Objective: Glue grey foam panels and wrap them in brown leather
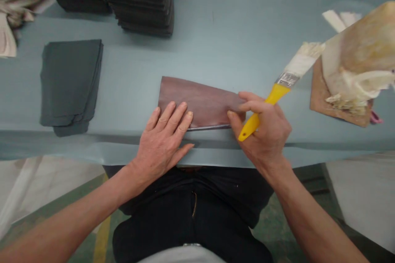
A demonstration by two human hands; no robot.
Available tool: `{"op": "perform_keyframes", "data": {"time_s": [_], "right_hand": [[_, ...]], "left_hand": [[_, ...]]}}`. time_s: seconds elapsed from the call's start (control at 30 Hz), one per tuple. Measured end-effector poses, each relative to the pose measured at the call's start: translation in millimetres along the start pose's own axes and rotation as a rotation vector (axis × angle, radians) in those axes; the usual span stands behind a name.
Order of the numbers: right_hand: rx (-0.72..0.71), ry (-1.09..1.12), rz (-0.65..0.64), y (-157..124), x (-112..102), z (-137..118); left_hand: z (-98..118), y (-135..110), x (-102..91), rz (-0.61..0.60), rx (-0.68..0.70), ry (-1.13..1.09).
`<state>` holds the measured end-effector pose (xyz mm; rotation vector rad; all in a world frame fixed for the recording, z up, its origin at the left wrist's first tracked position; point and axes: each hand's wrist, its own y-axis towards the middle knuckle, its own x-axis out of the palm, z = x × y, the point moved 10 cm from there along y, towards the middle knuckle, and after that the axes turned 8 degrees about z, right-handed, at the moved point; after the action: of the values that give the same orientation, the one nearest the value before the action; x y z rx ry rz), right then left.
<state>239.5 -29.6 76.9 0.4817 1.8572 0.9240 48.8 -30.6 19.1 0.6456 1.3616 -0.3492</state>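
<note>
A dark brown leather piece (202, 100) lies flat near the front edge of the grey-blue table (216, 41). My left hand (163, 139) rests flat on its near left corner, fingers stretched out and together. My right hand (262, 129) is closed round the yellow handle of a paintbrush (285, 82), with thumb and forefinger pinching the leather's right end. The brush's pale bristles point up and right, toward a glue-caked container (361, 57).
The glue container stands on a brown board (321, 96) at the right. A small pile of dark grey sheets (70, 82) lies at the left. Tall stacks of black pieces (142, 0) stand at the back, pale cloth (15, 4) at far left.
</note>
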Motion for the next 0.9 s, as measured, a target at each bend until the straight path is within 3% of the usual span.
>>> {"op": "perform_keyframes", "data": {"time_s": [0.17, 0.3, 0.4, 0.53, 0.9], "right_hand": [[0.034, 0.155, -0.054, -7.7, 26.7, -43.7], [0.012, 0.26, -0.042, -22.2, 32.3, -68.4], [-0.01, 0.266, -0.117, -39.2, 35.8, -79.4], [-0.012, 0.209, -0.191, -55.2, 39.3, -82.9], [0.033, 0.176, -0.143, -48.3, 30.5, -57.3]], "left_hand": [[1.7, -1.6, -1.7, 0.053, -0.002, 0.021], [1.5, -3.1, -1.2, 0.114, 0.001, 0.029], [1.9, -3.6, -1.5, 0.138, 0.011, 0.035], [1.8, -3.7, -0.9, 0.119, 0.011, 0.045], [3.6, -0.3, -11.6, 0.103, 0.019, 0.094]]}}
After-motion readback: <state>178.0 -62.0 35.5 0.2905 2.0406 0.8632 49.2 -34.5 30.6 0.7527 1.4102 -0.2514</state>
